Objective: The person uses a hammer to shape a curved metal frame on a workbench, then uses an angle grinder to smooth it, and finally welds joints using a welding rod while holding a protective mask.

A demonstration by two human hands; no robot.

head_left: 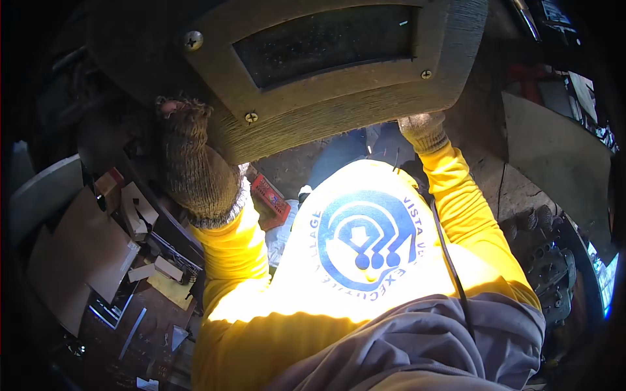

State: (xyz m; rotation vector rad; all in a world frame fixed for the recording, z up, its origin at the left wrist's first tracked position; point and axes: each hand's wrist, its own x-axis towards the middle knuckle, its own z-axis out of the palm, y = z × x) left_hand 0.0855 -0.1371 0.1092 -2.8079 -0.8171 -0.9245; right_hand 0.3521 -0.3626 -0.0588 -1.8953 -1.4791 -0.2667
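Note:
A wooden welding shield (339, 114) with a dark glass window and several screws fills the upper middle. My left hand (186, 146), in a worn brown knit glove, is closed at its lower left edge, with bare fingertips showing at the top. My right hand (422, 127), also gloved, reaches behind the shield's lower right edge. The shield hides its fingers and whatever they hold. Strong white light falls on my yellow shirt (365, 313) and sleeves from beneath the shield. A dark cable (454, 274) runs down over my right side.
A red box (270, 199) lies on the floor between my left arm and body. To the left, cut sheet pieces (85, 244) and scraps sit by a dark brown surface (147, 339). On the right stand a large curved panel (554, 156) and dark metal machine parts (551, 277).

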